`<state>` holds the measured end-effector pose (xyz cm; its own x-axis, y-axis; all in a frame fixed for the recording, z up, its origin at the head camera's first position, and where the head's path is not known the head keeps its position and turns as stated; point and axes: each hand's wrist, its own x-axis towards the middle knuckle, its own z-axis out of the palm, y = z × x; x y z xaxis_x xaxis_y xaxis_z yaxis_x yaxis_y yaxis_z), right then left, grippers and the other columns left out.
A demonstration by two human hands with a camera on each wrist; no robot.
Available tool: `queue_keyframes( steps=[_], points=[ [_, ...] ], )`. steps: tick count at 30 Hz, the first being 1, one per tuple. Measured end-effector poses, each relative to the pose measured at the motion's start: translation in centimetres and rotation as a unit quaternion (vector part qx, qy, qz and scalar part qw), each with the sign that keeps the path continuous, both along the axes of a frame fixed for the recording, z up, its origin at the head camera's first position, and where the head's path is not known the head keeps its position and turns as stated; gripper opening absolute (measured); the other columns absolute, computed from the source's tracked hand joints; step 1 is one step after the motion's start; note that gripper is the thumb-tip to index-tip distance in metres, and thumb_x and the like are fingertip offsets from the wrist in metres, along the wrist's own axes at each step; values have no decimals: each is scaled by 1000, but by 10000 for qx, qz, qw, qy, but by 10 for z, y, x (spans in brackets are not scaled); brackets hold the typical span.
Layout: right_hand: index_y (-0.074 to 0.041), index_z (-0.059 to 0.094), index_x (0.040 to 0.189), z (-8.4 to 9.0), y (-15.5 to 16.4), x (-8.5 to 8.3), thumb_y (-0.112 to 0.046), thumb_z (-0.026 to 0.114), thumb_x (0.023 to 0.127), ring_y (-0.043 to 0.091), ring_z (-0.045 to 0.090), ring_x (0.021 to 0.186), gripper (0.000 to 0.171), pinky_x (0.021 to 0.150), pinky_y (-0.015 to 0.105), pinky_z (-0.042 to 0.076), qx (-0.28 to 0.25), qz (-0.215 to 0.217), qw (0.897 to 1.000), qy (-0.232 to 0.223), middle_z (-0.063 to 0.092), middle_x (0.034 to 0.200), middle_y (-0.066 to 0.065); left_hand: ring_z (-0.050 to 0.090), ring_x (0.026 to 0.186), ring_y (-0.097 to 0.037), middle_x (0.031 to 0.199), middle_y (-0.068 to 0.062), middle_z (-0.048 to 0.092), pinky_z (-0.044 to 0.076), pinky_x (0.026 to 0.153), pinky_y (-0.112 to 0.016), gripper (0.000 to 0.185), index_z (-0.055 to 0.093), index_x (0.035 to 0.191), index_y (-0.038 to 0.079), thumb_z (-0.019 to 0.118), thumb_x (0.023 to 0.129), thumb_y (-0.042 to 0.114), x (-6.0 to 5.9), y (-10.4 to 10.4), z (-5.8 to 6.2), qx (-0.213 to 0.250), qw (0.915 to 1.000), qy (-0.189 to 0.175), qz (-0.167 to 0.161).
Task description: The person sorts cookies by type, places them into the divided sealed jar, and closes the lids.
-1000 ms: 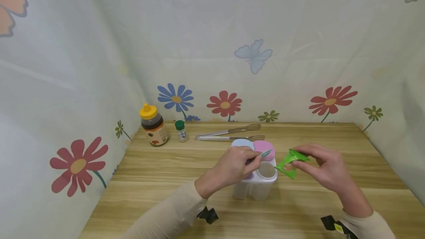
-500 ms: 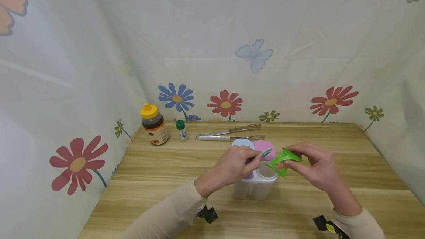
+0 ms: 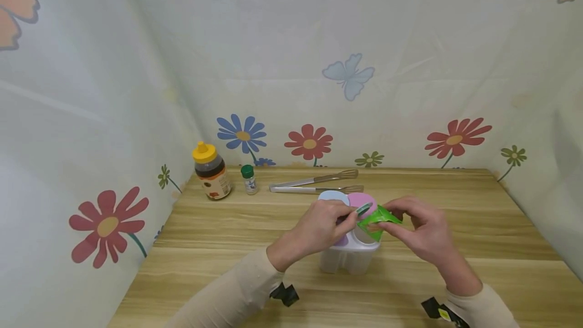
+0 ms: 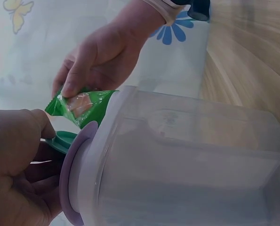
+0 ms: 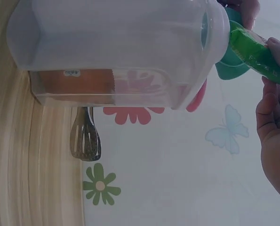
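Note:
A clear plastic container (image 3: 349, 261) with a white top and several round openings stands on the wooden table. My left hand (image 3: 316, 229) pinches a teal round lid (image 4: 62, 140) beside one uncovered opening. Blue (image 3: 334, 196), pink (image 3: 363, 203) and purple (image 4: 78, 174) lids sit on the other openings, the purple one under my left hand. My right hand (image 3: 423, 227) pinches a small green snack packet (image 3: 383, 215) with a see-through window. One end of the packet is at the uncovered opening; how far it reaches inside is hard to tell.
Behind the container lie metal tongs (image 3: 314, 190) with slotted ends. At the back left stand a yellow-capped jar (image 3: 212, 176) and a small green-capped shaker (image 3: 249, 180). A brown-orange item (image 5: 78, 84) shows inside the container. A patterned cloth (image 3: 255, 39) surrounds the table.
My right hand has moved left, bringing the green packet from beside the container to over its uncovered opening. My left hand and the teal lid stay nearly in place.

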<state>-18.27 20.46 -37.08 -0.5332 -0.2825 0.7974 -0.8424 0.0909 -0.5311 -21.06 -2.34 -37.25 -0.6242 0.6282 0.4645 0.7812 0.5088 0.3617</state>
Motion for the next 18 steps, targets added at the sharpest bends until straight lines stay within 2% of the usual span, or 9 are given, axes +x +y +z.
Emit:
queue_keyframes(
  steps=[8,13,18],
  points=[
    [9,68,95,-3,-4,-1,28,75,56,13,53,77,45,67,18,47,112,-79,9999,33,66,86,14,46,56,0,71,5,66,32,48,-7,22,76,100,9,57,97,19,0,0,1,-2,10000,-21,-25],
    [3,70,92,-2,-9,1,23,80,50,11,55,73,48,67,15,47,609,-511,9960,416,69,85,11,46,57,1,74,4,67,33,49,-6,22,76,101,9,57,97,19,0,0,1,-51,10000,20,-22],
    [3,72,91,-6,-8,-1,22,81,48,12,59,73,48,68,13,49,820,-598,9935,515,69,84,11,46,58,0,74,4,68,33,49,-7,21,76,98,9,58,96,20,-1,0,1,-32,10000,81,-33]
  ],
)
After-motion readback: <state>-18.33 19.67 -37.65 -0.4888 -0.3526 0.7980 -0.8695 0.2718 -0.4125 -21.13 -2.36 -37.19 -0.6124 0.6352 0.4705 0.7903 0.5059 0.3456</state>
